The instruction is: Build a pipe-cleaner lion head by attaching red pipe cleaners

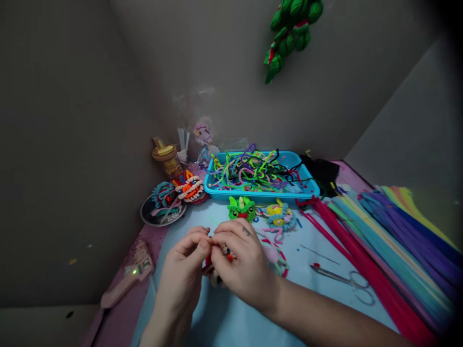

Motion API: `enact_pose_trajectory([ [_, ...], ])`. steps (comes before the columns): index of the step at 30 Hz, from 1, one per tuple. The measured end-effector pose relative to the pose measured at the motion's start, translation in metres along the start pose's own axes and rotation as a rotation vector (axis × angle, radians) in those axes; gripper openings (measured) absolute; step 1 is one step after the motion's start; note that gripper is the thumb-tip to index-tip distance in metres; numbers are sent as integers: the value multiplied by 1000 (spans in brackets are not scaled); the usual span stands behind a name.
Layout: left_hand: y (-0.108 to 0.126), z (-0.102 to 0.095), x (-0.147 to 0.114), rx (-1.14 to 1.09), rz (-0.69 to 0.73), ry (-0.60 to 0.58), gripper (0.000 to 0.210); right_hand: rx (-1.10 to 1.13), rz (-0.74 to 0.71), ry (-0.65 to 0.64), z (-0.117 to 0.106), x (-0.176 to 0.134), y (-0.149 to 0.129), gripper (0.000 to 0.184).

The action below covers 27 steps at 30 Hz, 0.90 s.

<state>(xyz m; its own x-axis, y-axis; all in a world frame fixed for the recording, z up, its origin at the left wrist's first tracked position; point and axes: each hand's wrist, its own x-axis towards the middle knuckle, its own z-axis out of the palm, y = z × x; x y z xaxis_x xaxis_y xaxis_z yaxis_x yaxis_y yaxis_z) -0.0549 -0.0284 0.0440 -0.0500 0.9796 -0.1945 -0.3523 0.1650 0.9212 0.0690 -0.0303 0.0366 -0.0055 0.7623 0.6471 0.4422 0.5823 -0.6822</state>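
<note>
My left hand (186, 272) and my right hand (240, 260) meet over the table, fingertips pinched together. Between them is a small pipe-cleaner figure (207, 262) with red, white, orange and dark parts. My fingers cover most of it, so its shape is unclear. Just beyond my knuckles sits a green pipe-cleaner dragon head (241, 209). To its right lies a blue and yellow pipe-cleaner piece (280, 217). Pink, red and pale green pipe-cleaner loops (277, 255) lie behind my right wrist.
A blue tray (262, 196) of pipe-cleaner scraps stands at the back. Scissors (343, 278) and bundled pipe cleaners (390, 255) lie right. At left are a glue gun (128, 282) with a green light and a metal bowl (148, 217). Green pipe-cleaner pieces (289, 36) hang above.
</note>
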Motion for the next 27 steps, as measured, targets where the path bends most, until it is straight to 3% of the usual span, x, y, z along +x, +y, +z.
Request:
enact_pose_trajectory([
  [6,10,-13,6,106,21,-43,29,299,247,-185,-1,9,3,15],
  [11,13,-19,7,90,-46,-170,30,483,279,-317,-2,11,14,7],
  [15,14,-19,5,75,-68,-234,30,490,215,-289,-1,9,14,9],
  [23,9,-17,0,103,-24,-315,33,352,-64,-164,3,4,12,12],
  [27,14,-22,0,150,29,-250,33,272,-164,-110,6,-1,13,14],
])
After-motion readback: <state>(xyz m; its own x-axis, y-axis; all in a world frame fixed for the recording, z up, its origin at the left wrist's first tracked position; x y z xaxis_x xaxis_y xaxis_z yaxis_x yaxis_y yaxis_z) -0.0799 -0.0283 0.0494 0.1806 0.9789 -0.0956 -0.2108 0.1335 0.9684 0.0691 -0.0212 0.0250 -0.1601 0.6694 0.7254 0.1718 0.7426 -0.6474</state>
